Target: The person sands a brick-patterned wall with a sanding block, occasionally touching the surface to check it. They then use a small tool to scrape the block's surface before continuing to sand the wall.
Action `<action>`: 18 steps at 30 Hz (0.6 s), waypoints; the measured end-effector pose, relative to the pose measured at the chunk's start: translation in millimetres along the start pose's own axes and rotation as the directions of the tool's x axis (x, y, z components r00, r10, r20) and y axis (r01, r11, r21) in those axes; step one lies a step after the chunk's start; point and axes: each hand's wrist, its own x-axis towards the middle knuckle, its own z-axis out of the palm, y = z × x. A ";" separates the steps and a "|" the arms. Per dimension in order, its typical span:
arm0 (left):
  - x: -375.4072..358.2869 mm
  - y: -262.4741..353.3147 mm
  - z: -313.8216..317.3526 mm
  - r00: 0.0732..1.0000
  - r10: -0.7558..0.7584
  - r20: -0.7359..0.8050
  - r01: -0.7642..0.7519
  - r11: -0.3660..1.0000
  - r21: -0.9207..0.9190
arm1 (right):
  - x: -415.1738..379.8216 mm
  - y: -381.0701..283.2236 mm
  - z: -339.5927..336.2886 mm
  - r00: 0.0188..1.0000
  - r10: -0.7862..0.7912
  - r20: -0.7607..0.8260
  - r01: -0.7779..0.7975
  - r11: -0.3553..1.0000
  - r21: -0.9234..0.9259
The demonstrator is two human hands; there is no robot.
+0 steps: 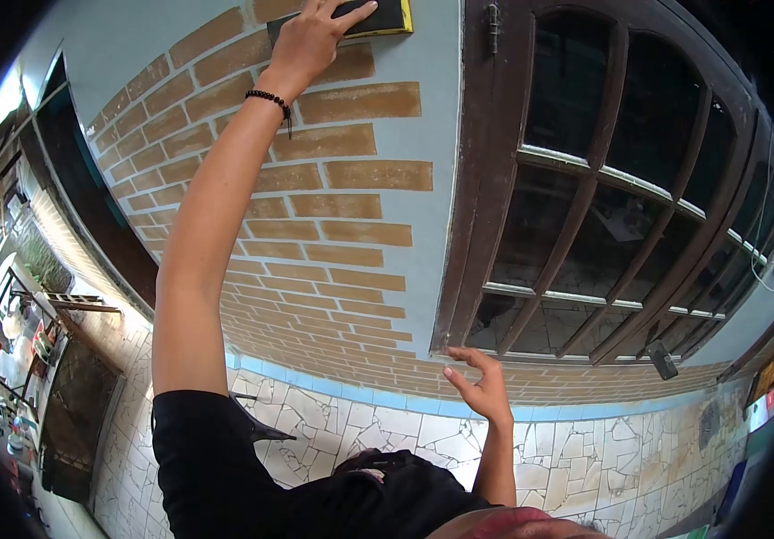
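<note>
My left hand [312, 38] reaches up the wall with a dark bead bracelet [268, 97] on its wrist. It presses a flat black block with a yellow edge [385, 20] against the painted wall, thumb out to the right across the block's back. The far fingers are cut off by the top of the view. Below it, tan brick shapes [360, 102] cover the pale grey wall [436, 225], ending in a stepped edge on the right. Lower down, my right hand [484, 391] hangs near the window frame's bottom corner, fingers loosely curved and apart, holding nothing.
A dark brown window frame [477, 180] with glass panes stands right of the bricks. A dark tool-like object [662, 359] is at its lower right. Crazy-paved floor [575, 449] lies below. On the left are a dark doorway [90, 180] and a cluttered rack [23, 359].
</note>
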 end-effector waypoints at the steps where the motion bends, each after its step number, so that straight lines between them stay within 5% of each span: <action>1: 2.1 1.3 -1.4 0.999 -0.024 0.039 0.025 1.000 -0.009 | -0.1 1.4 -1.1 1.000 0.004 0.002 -0.004 1.000 -0.003; 18: 3.1 -6.7 20.1 0.980 -0.072 -0.183 0.039 0.983 -0.178 | 11.6 -6.0 5.2 0.999 -0.015 0.033 0.015 1.000 -0.007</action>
